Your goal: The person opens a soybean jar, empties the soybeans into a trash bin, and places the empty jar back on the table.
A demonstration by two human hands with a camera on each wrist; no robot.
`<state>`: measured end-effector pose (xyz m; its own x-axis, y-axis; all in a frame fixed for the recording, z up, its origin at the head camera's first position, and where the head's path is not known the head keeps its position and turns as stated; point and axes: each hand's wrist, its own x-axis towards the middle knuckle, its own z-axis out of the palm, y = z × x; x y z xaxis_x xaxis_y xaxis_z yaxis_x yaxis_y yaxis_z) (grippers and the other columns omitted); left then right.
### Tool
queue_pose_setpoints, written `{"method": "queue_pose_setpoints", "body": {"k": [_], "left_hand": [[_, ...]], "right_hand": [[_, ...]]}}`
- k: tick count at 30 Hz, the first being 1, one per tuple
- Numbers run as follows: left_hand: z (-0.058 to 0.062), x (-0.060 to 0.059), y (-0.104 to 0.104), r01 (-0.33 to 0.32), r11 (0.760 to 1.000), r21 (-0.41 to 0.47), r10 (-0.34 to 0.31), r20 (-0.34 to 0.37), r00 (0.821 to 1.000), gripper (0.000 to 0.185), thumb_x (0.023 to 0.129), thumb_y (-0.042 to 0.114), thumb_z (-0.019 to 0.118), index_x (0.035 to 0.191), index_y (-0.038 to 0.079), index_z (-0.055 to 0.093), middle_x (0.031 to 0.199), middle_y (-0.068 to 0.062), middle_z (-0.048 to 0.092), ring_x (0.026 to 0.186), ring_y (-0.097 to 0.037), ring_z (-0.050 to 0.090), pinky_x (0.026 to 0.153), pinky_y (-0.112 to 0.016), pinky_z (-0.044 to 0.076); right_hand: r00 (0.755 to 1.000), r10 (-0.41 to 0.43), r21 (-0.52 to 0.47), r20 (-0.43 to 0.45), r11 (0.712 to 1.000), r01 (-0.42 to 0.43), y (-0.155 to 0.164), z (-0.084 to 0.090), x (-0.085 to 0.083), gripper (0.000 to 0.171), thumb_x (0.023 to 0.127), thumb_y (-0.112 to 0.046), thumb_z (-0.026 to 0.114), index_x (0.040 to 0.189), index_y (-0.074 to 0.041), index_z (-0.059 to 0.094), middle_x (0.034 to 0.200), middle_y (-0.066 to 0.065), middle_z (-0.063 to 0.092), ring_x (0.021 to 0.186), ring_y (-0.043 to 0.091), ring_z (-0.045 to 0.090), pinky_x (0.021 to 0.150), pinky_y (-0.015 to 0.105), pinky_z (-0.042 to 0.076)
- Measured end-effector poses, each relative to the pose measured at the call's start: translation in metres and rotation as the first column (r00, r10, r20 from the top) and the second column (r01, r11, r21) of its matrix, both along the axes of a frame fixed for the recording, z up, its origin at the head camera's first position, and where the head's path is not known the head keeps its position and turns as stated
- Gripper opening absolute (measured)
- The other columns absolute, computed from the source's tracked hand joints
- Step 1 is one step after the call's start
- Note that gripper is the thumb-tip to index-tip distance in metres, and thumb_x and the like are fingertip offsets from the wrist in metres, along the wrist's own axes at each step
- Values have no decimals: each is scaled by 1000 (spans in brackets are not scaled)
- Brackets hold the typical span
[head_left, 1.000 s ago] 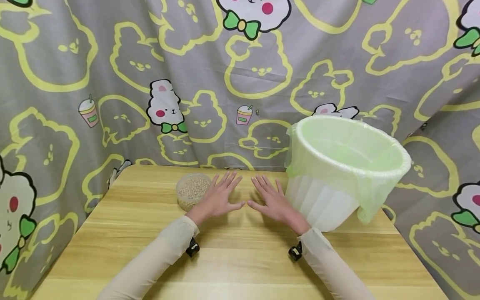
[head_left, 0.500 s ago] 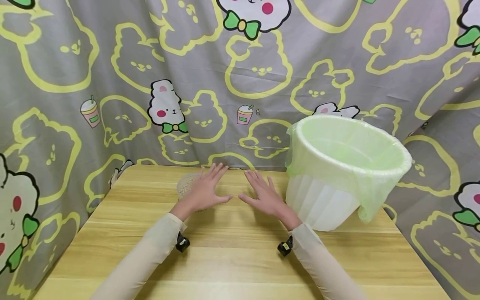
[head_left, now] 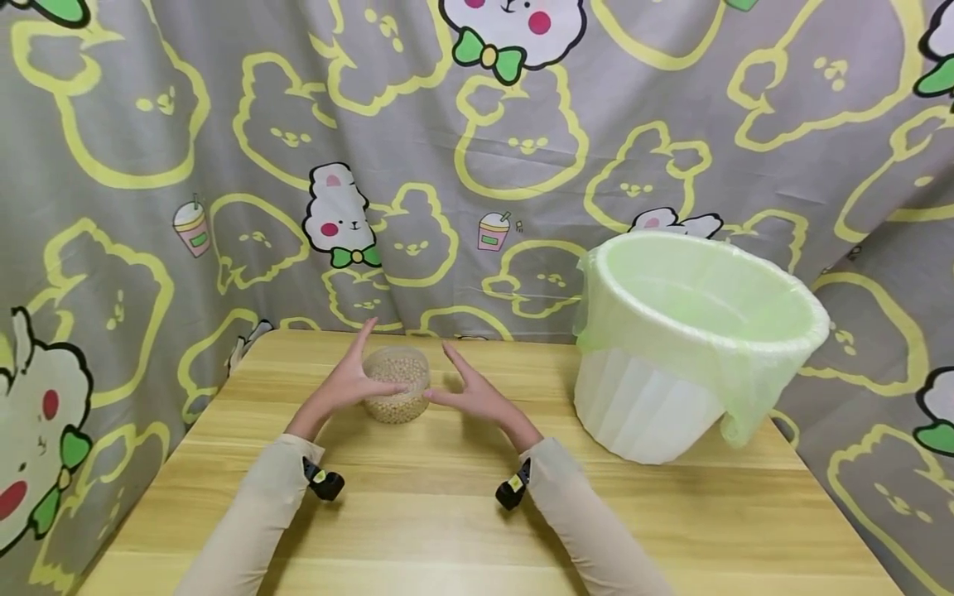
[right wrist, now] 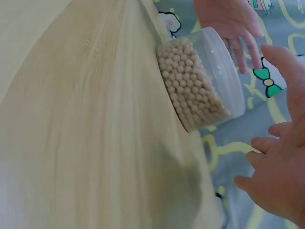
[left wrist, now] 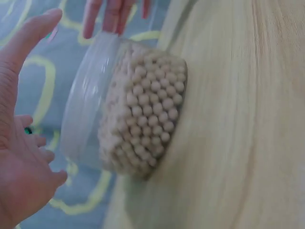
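Both hands have moved off the surface (head_left: 462, 530) to flank the jar (head_left: 397, 394): left hand (head_left: 344, 386) at 9 o'clock, right hand (head_left: 477, 396) at 3, fingers spread, gripping nothing yet.

Bean container (head_left: 397, 395) flanked by left hand (head_left: 344, 386) and right hand (head_left: 477, 397); top open from above. Bare table (head_left: 447, 530) in front, free. Lined bin (head_left: 693, 339) blocks right side. Curtain (head_left: 447, 165) close behind, limits rear approach.
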<state>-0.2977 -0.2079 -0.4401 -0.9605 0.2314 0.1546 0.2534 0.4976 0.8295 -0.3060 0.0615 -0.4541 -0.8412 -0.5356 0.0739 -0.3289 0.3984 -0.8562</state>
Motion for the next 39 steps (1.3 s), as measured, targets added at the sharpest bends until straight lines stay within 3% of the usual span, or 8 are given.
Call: {"method": "queue_pose_setpoints", "body": {"k": [4,8,13,16,21,28,35,39], "left_hand": [[-12,-3,-15,33,991,127,-46,104,994,127,83,29,86,163,32,-13,172,-12,-13,158,-43,-5,122,-71,7],[-24,-6,-26,90,985,148,-114,157,981,128,83,22,85,163,18,-16,171,-21,-4,157,-46,0,125,-65,7],[-31,-8,-33,142,980,137,-170,222,960,130,79,20,89,163,9,-8,169,-26,6,156,-46,7,125,-63,12],[-34,-8,-33,182,976,117,-203,206,957,127,76,20,91,164,8,1,169,-23,13,156,-44,13,125,-63,14],[-37,-11,-27,221,971,96,-235,173,957,126,67,16,97,164,18,16,163,-16,31,150,-39,30,123,-60,23],[-42,-14,-18,228,962,152,-245,106,964,131,57,4,99,162,20,22,159,-15,38,146,-39,36,121,-59,26],[-47,-15,-9,185,970,159,-197,64,978,126,54,8,101,159,17,32,153,-13,48,141,-36,45,120,-56,31],[-45,-13,3,139,972,190,-154,70,985,123,57,12,101,159,21,33,152,-11,49,139,-33,47,117,-52,36]], "right_hand": [[994,36,-120,102,993,-23,-9,-7,-6,102,91,-38,77,166,-21,9,172,8,16,158,29,18,127,52,19],[981,63,-209,185,978,-23,-14,-15,-12,104,90,-24,80,165,-13,10,170,14,19,157,29,21,128,45,19],[977,81,-233,196,972,-33,-19,-22,-16,96,88,-16,81,163,-11,21,168,9,27,157,26,23,128,43,20],[981,99,-231,169,971,-58,-23,-24,-17,89,89,-13,80,161,-14,29,167,6,31,157,24,24,128,41,20],[988,80,-167,135,984,-57,-27,-22,-15,88,86,-10,82,159,-13,34,165,7,35,156,23,26,128,40,21],[996,50,-53,68,998,-46,-33,-24,-16,92,81,-15,88,158,-8,37,161,10,43,152,25,35,126,41,27],[998,-11,-141,68,990,20,-30,-27,-15,88,74,-9,91,151,-9,49,152,10,54,146,25,45,124,40,31],[995,-24,-198,92,979,42,-21,-26,-17,85,76,-9,90,151,-13,50,151,9,55,145,27,46,123,42,32]]}}
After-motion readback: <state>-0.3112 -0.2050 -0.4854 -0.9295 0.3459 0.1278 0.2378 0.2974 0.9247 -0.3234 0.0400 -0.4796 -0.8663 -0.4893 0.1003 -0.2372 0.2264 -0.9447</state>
